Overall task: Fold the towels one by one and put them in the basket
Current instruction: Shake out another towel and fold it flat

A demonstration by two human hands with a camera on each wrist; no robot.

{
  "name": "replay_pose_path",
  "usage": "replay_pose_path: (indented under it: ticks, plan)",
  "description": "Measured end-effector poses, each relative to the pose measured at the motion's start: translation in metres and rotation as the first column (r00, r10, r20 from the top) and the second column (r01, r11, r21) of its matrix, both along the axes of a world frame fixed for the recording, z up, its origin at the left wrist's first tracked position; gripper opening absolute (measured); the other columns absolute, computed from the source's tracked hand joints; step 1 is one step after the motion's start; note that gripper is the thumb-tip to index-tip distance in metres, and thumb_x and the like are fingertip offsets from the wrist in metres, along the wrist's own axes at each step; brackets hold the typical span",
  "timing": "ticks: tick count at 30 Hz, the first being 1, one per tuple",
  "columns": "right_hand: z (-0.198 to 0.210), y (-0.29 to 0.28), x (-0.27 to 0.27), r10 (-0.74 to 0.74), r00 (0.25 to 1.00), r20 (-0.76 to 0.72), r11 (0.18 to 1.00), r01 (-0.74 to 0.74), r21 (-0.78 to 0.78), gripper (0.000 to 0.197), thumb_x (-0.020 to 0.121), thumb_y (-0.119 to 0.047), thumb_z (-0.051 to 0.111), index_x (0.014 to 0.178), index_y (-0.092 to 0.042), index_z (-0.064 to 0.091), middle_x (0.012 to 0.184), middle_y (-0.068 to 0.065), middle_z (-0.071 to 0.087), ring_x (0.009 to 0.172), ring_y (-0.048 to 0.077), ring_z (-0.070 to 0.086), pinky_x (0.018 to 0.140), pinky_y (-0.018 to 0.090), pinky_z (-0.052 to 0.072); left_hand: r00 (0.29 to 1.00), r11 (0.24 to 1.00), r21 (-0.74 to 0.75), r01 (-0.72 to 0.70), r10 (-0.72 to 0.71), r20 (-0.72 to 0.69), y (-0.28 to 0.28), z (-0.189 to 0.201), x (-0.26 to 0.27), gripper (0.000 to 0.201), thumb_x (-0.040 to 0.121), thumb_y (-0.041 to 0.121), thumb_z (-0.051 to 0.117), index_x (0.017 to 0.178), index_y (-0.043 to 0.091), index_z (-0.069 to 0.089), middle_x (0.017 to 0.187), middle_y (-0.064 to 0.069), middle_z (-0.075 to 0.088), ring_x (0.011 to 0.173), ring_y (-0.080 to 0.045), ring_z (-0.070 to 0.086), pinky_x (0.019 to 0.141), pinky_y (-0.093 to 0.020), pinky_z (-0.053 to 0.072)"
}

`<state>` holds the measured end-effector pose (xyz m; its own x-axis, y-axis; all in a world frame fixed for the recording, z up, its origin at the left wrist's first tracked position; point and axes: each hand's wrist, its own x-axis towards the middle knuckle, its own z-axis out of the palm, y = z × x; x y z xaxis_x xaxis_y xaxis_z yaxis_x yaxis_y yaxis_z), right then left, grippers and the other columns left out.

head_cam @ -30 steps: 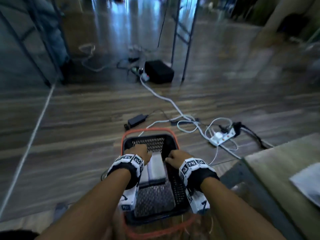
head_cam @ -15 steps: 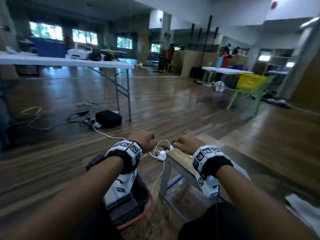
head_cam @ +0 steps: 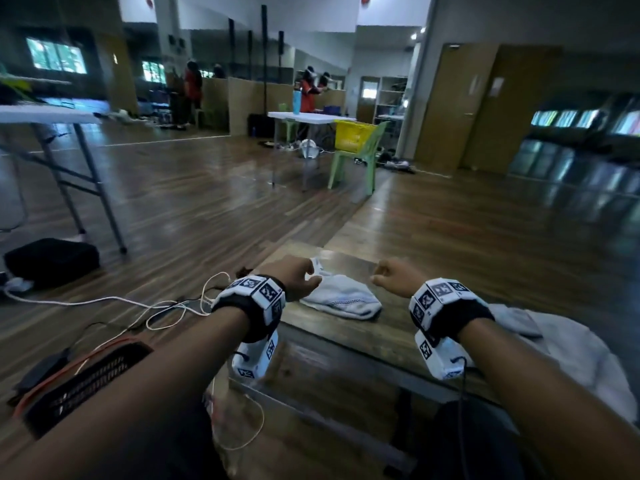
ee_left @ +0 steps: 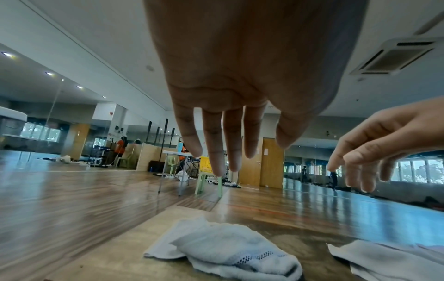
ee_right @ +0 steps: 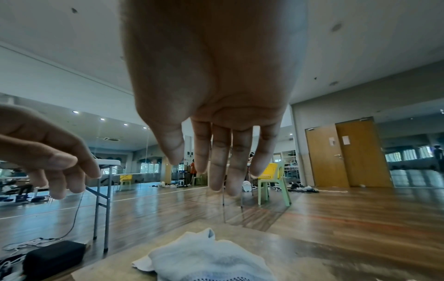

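**Spotter:** Big picture first, what have you got?

**Operator:** I'm looking across the wooden tabletop (head_cam: 367,327), the widest thing in reach. A large pale cloth (head_cam: 568,355) is heaped on its right side, just past my right forearm. Low on my left, down on the floor, sits the dark mesh basket (head_cam: 86,379) with its orange rim, well apart from the hands.

**Spotter:** And the next one to fold?

**Operator:** The small white towel (head_cam: 341,299) is crumpled on the tabletop, between and just ahead of my two hands. I read it as soft, light terry: it'll sag and drape, no stiffness, nothing fragile. I'd go for the edges or corners rather than the bunched middle, so it opens out flat.

**Spotter:** Which way does it run?

**Operator:** From the head view its long axis lies roughly left to right, slanting a bit. One corner pokes up at the far left end, near my left fingertips; the bulkier rolled end, with a dotted woven band, faces right and toward me. It's too rumpled to be sure of the true hem lines.

**Spotter:** Hands?

**Operator:** Left hand (head_cam: 294,277) hovers over that far-left corner, grip loose, fingers (ee_left: 216,152) hanging relaxed and slightly spread, holding nothing. Right hand (head_cam: 394,277) is over the towel's right side, fingers (ee_right: 223,161) likewise drooping and parted, empty, not touching the cloth.
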<state>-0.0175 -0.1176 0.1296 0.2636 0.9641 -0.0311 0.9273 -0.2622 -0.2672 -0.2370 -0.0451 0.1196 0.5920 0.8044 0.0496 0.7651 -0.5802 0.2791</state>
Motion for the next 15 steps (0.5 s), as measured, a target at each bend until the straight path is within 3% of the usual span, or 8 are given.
replay_pose_path:
  ticks: [4,10,13,15]
  plan:
    - [-0.022,0.012,0.018,-0.026,0.999,-0.018,0.999,0.025,-0.046,0.025,0.085,-0.036,0.058,0.096,-0.018,0.07,0.107,0.004,0.07,0.096,0.022,0.063,0.086,0.036,0.051,0.998,1.0,0.015,0.008,-0.007,-0.059,0.021,-0.021,0.018,0.041,0.092,0.048,0.043,0.121,0.023,0.055,0.123,0.0,0.062,0.112,-0.022,0.057,0.09,-0.034,0.047]
    - [-0.067,0.064,0.033,0.056,0.997,0.043,0.989,-0.049,-0.138,0.031,0.09,-0.037,0.054,0.113,-0.02,0.066,0.117,0.0,0.067,0.109,0.02,0.059,0.078,0.023,0.036,0.998,1.0,-0.031,-0.002,0.0,-0.065,0.083,-0.074,0.041,0.036,0.092,0.043,0.044,0.118,0.021,0.056,0.119,-0.001,0.063,0.111,-0.022,0.056,0.09,-0.035,0.046]
    - [-0.095,0.106,0.039,0.097,0.995,0.028,0.982,-0.091,-0.164,0.03,0.09,-0.033,0.052,0.114,-0.02,0.064,0.118,0.002,0.066,0.113,0.021,0.058,0.095,0.029,0.04,0.998,0.999,-0.04,-0.016,0.014,-0.058,0.116,-0.105,0.053,0.034,0.093,0.039,0.045,0.121,0.022,0.054,0.124,0.002,0.06,0.116,-0.02,0.053,0.093,-0.036,0.043]
    - [-0.109,0.132,0.042,0.129,0.99,0.064,0.979,-0.116,-0.167,0.032,0.092,-0.033,0.048,0.121,-0.024,0.058,0.123,-0.001,0.063,0.119,0.02,0.054,0.104,0.034,0.032,0.998,0.999,-0.037,-0.033,0.031,-0.055,0.137,-0.122,0.063,0.035,0.093,0.036,0.045,0.125,0.022,0.051,0.129,0.001,0.056,0.12,-0.02,0.05,0.098,-0.039,0.04]
